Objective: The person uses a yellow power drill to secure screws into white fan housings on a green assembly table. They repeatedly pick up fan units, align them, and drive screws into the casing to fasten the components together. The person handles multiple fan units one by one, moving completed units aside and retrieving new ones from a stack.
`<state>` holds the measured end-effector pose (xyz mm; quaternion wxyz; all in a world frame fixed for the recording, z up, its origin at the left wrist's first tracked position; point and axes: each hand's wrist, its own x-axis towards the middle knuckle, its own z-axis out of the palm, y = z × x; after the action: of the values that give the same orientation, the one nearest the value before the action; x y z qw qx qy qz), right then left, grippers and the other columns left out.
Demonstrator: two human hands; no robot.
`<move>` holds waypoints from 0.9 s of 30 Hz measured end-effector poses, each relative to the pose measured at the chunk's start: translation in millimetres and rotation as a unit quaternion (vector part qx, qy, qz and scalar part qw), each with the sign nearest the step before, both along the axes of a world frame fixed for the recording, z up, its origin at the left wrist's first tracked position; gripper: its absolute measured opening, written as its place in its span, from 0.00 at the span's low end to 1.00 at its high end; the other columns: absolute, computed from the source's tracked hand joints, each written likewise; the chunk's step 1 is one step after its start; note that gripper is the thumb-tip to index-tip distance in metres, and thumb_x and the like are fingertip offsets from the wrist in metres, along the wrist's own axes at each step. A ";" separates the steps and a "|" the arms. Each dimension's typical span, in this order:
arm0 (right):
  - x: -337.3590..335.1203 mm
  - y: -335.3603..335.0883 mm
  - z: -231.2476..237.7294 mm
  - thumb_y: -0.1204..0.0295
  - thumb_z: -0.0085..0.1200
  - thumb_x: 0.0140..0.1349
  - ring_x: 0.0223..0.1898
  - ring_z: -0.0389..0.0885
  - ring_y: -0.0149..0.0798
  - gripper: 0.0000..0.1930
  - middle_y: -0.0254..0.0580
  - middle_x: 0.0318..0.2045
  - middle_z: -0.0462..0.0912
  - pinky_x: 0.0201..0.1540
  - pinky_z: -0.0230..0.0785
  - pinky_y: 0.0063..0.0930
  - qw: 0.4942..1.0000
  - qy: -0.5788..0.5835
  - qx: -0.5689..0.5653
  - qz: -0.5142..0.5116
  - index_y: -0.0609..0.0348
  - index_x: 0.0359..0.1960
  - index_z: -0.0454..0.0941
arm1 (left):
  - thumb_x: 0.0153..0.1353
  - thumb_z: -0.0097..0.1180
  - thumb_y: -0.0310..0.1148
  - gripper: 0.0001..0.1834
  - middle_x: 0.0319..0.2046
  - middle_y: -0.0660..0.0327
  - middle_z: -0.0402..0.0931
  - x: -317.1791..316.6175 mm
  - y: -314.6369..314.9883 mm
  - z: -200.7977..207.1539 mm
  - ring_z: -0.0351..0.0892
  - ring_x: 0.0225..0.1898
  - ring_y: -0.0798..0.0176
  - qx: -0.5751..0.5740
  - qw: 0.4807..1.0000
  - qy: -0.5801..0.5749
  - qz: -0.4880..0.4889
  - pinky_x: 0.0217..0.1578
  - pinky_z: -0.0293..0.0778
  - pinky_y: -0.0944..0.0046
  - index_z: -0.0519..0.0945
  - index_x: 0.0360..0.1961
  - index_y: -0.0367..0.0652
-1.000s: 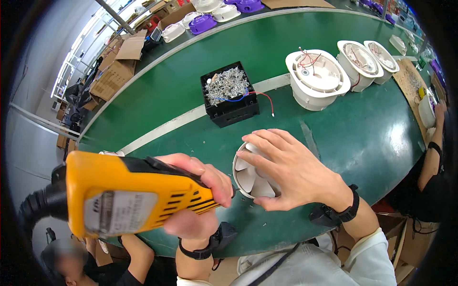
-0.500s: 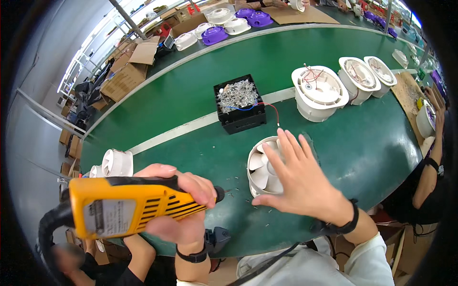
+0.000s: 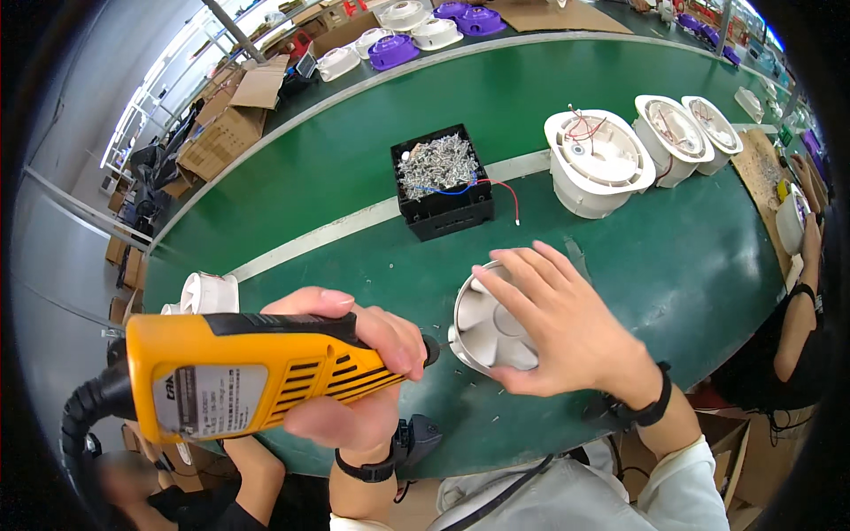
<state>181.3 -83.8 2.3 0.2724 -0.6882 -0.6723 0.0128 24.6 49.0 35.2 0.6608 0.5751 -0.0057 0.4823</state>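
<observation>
One round white plastic fan point(image 3: 479, 341) lies on the smooth green bench point(image 3: 682, 283), blades already inside its ring; right hand point(image 3: 571, 332) spans it, fingers apart; left hand point(image 3: 367, 411) clamps a yellow-and-black power screwdriver point(image 3: 266, 354), tip near rim; screw seating: cannot tell.

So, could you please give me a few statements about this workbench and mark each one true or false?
1. The left hand holds a yellow power tool. True.
2. The right hand is over a purple fan. False: the right hand is over a white fan.
3. The black box contains screws. True.
4. The black box stands right of the tubs. False: it stands left of three big white tubs.
</observation>
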 end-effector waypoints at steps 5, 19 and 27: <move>17.0 0.6 4.5 0.58 0.59 0.40 0.61 0.61 0.52 0.41 0.58 0.56 0.66 0.66 0.45 0.52 0.996 0.014 -0.013 0.087 0.63 0.58 0.63 | 0.51 0.48 0.71 0.46 0.18 0.52 0.71 0.1 -3.4 2.6 0.70 0.16 0.58 -0.029 0.999 0.014 -0.028 0.18 0.69 0.59 0.58 0.47 0.35; 19.2 -0.2 -1.8 0.59 0.60 0.38 0.59 0.63 0.53 0.38 0.59 0.54 0.68 0.66 0.47 0.51 0.995 0.034 0.010 0.091 0.64 0.54 0.66 | 0.51 0.51 0.67 0.46 0.25 0.49 0.75 -3.6 -8.8 5.5 0.75 0.22 0.54 0.019 0.992 0.003 -0.122 0.25 0.73 0.55 0.58 0.52 0.33; 16.2 -0.9 -0.5 0.56 0.61 0.40 0.59 0.63 0.54 0.38 0.59 0.55 0.67 0.66 0.47 0.52 0.997 0.023 0.004 0.075 0.63 0.54 0.66 | 0.53 0.49 0.67 0.46 0.25 0.49 0.74 -7.0 -8.9 -3.9 0.75 0.21 0.55 0.077 0.996 0.012 -0.052 0.24 0.73 0.56 0.55 0.53 0.33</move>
<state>197.4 -84.7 1.8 0.2885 -0.6343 -0.7158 0.0463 17.6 40.1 31.3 0.6386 0.6289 -0.0647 0.4388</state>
